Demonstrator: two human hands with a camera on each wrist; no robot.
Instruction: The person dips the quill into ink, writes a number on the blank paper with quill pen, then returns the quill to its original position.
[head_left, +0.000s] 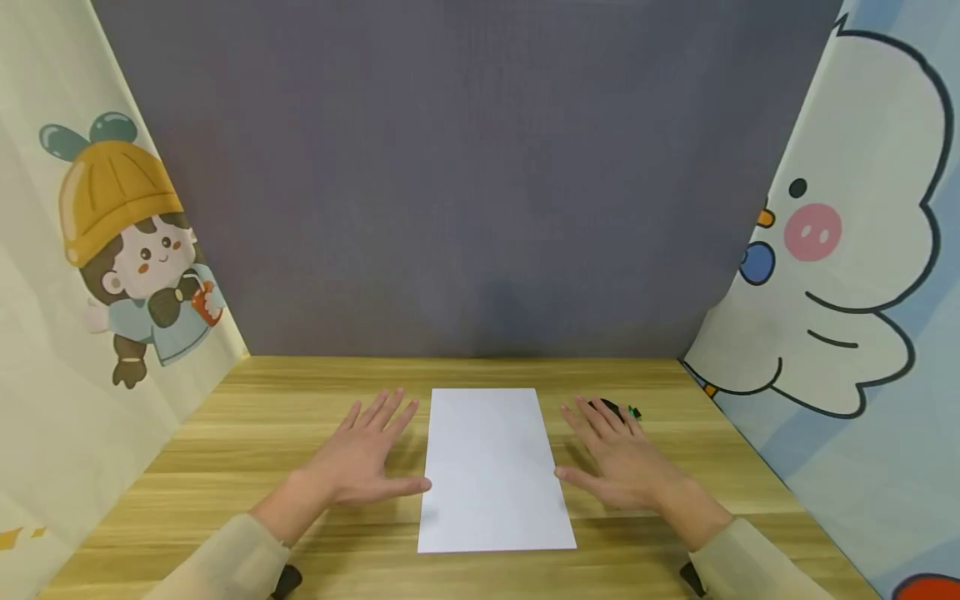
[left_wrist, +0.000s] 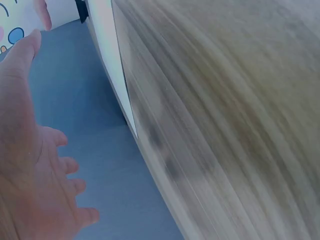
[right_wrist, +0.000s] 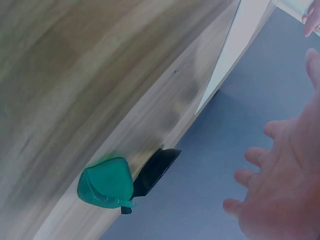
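Observation:
A blank white sheet of paper [head_left: 495, 467] lies lengthwise on the wooden table. To its left my left hand [head_left: 360, 467] is held above the tabletop, fingers spread, its thumb reaching the sheet's left edge in the head view. On the other side my right hand [head_left: 618, 471] mirrors it, thumb by the right edge. Neither hand holds anything. Beyond the right fingers, mostly covered by them in the head view, lie a translucent green scoop-shaped object [right_wrist: 106, 182] and a black flat object with a short handle [right_wrist: 157, 170]. Their exact kinds are unclear.
The wood-grain table [head_left: 247, 450] ends at a dark grey backdrop [head_left: 465, 183]. Cartoon-printed curtains hang at the left [head_left: 45, 333] and right [head_left: 862, 350] sides. Small black pieces [head_left: 287, 581] show beneath both sleeves.

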